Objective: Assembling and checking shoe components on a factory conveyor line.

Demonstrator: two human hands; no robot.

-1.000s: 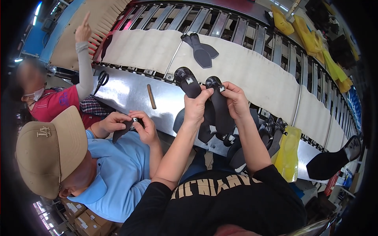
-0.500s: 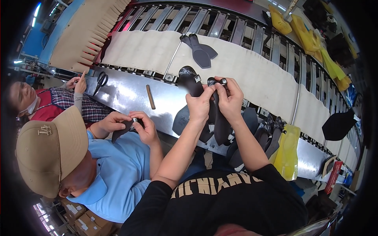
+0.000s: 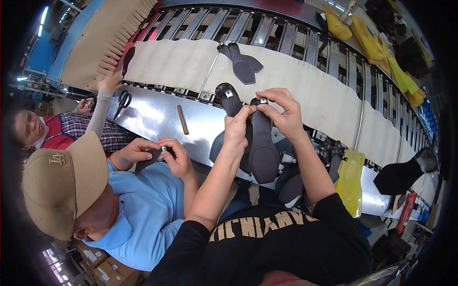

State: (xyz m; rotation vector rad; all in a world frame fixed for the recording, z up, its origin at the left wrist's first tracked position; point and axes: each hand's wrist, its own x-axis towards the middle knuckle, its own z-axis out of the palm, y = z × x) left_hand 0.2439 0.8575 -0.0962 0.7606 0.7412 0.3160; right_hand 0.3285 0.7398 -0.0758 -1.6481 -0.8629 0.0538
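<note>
My right hand [image 3: 285, 113] pinches the shiny heel end of a black shoe sole [image 3: 264, 164], near a small white label. That sole hangs with its broad flat face turned up toward me. My left hand [image 3: 237, 127] is closed round a second black shoe sole [image 3: 232, 106], whose glossy dark end and white label stick out above the fingers. Its fingertips also touch the edge of the first sole. Underneath, more dark soles [image 3: 288, 183] lie heaped at the metal table's edge, partly hidden by my arms.
Beyond the metal table [image 3: 157, 117] runs a cream conveyor belt [image 3: 296, 78] bearing a pair of black soles [image 3: 243, 70]. Scissors [image 3: 123, 100] and a brown stick [image 3: 182, 120] lie leftward. A capped co-worker [image 3: 138, 205] handles a sole beside me. Yellow plastic [image 3: 352, 186] sits right.
The sole in my right hand has turned from edge-on to flat face up. At left, a person in plaid has stretched an arm toward the belt. A dark sole at far right has shifted nearer.
</note>
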